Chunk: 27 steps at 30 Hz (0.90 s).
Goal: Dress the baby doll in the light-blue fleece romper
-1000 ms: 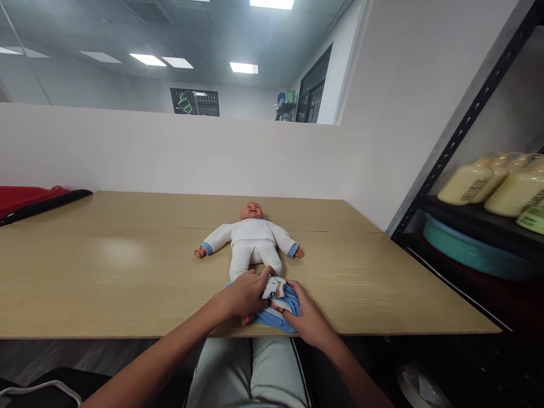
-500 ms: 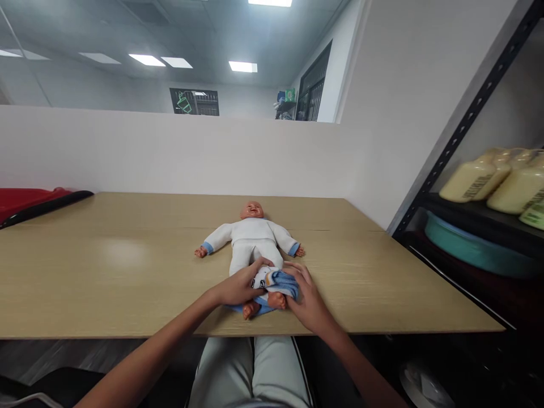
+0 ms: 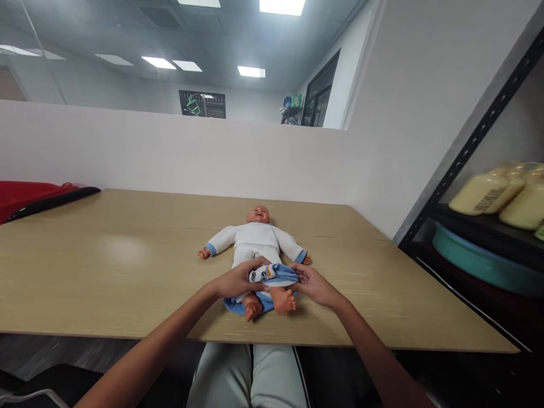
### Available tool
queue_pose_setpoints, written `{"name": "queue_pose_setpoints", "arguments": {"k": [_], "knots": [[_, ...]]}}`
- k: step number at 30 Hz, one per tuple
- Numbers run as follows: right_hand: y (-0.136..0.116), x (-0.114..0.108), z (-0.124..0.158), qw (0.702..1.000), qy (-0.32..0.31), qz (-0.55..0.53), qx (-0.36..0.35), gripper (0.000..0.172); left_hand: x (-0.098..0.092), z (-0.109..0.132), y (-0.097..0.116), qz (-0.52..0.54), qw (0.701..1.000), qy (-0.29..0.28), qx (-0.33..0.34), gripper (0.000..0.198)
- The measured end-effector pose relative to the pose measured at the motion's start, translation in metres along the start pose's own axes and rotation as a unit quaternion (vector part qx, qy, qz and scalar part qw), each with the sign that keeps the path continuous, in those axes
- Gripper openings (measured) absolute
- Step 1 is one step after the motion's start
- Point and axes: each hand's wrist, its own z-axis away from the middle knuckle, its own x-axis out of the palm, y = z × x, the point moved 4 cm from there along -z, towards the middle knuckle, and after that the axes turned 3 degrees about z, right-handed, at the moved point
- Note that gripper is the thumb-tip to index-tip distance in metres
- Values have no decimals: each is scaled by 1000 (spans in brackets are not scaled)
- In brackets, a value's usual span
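A baby doll [image 3: 257,235] in a white top and trousers with blue cuffs lies on its back, its feet toward me. Around the doll's leg on the right is a bunched blue and white cloth [image 3: 283,275] with black cartoon eyes and an orange patch. My left hand [image 3: 238,279] grips the cloth's left side, fingers over the top and thumb below. On its right side my right hand [image 3: 312,283] pinches the blue edge. Both doll feet [image 3: 284,301] are bare. More blue cloth [image 3: 233,306] lies beneath the legs.
The doll lies on a wooden table [image 3: 140,283] whose front edge is just before my lap. Right of it stands a black shelf rack [image 3: 442,175] with cream-coloured bottles [image 3: 484,190] and a teal basin [image 3: 480,260]. A red item with a black rim [image 3: 38,198] sits at the far left.
The doll's leg on the right has been lifted, and more of it shows below the bunched cloth. My right hand has moved slightly up and outward. The camera view has tilted a little.
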Motion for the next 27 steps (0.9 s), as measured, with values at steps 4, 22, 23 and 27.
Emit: {"name": "queue_pose_setpoints", "arguments": {"k": [4, 22, 23, 27], "knots": [[3, -10, -18, 999, -32, 2, 11, 68, -6, -6, -5, 12, 1000, -3, -15, 64], [-2, 10, -54, 987, 109, 113, -43, 59, -35, 75, -10, -52, 994, 92, -39, 30], [-5, 11, -54, 987, 98, 117, -41, 59, -35, 74, -11, -43, 994, 96, -37, 29], [-16, 15, -50, 987, 13, 156, -21, 56, -38, 62, -28, -43, 985, 158, -60, 28]]}}
